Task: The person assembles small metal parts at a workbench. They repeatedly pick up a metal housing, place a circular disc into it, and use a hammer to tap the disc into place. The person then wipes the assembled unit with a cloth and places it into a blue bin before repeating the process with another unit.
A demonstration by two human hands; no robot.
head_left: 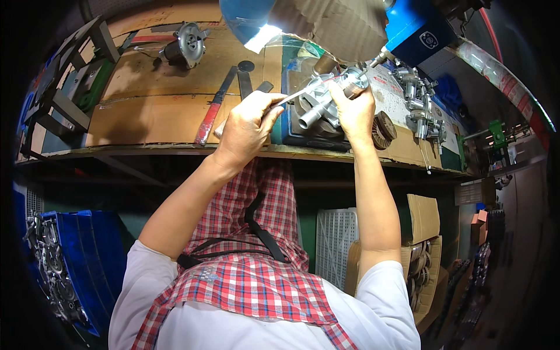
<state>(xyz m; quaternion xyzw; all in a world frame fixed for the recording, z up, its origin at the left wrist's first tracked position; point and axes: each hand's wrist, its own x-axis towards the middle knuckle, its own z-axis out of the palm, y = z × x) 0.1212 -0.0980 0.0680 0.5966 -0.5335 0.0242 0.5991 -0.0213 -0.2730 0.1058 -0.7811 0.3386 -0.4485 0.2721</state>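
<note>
My left hand (248, 125) is closed around a slim, pale metal tool (297, 95), whose thin shaft reaches right toward a silver metal casting (319, 109). Whether its tip touches the casting I cannot tell. The casting has a round tube pointing toward me and rests over a dark, blue-edged block (291, 129) at the bench edge. My right hand (356, 116) grips the casting's right side, thumb on top, near a round metal end (353, 81). A red-handled tool (209, 119) lies left of my left hand.
A round metal housing (189, 45) sits on the cardboard-covered bench (134, 119). Overhead hang a lamp shade (248, 20) and a blue machine (417, 32). Several metal castings (417, 96) stand right, beside a ridged disc (383, 129). Below are a blue bin (87, 256) and a cardboard box (424, 219).
</note>
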